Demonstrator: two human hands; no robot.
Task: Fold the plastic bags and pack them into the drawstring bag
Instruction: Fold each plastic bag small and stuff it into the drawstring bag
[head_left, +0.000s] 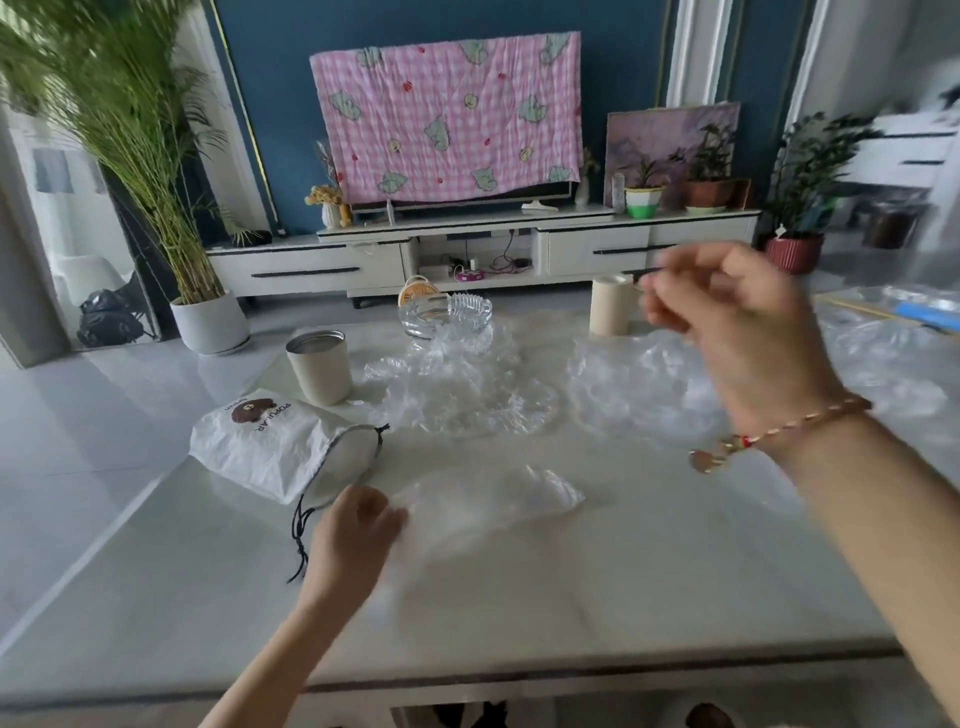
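Grip of left hand: fingers curled in tight, thumb against them, pinching the left edge of a flat plastic bag. Clear and lightly wrinkled, spread on the table to the right of that hand, its near part smeared by motion blur.

Right hand raised above the table's far right side, back of the hand towards the camera, fingers loosely curled and badly blurred. Cannot tell whether anything sits between those fingertips. Beaded bracelet on the wrist, a charm dangling below it.

Drawstring bag lying on its side at the table's left, just beyond the left hand. White, with a brown bear print and the word POPULAR, mouth open and facing the held bag. Black cord trailing from the mouth down past the left wrist.

Crumpled plastic bags heaped in the middle of the table, with more clear film to the right beneath the raised hand. Beige cup just beyond the drawstring bag, second beige cup at the far side near the right hand's fingers, glass dish between the two at the far edge, touching the heap.
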